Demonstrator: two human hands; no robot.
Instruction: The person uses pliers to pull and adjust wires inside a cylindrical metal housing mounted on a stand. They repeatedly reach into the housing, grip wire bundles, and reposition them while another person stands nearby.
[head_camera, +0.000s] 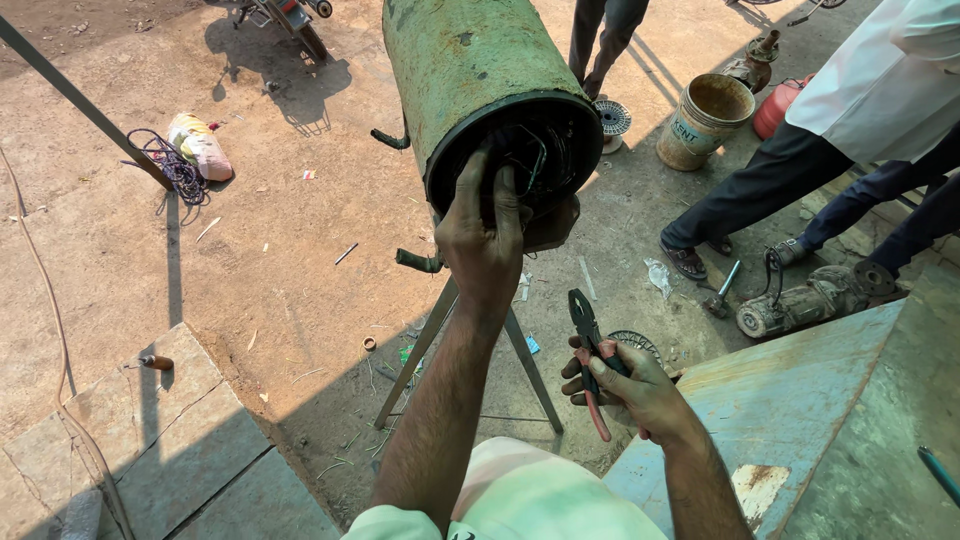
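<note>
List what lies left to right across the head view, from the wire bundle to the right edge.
Purple wire bundle → sack → left hand at the green cylinder's open end → right hand holding pliers → bucket → pump motor.

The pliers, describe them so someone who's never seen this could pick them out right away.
Start at the big green cylinder on its metal stand, where the left hand reaches into the open end. Lower right of it, the right hand holds the pliers: dark jaws pointing up, red handles, the only tool in a hand.
</note>
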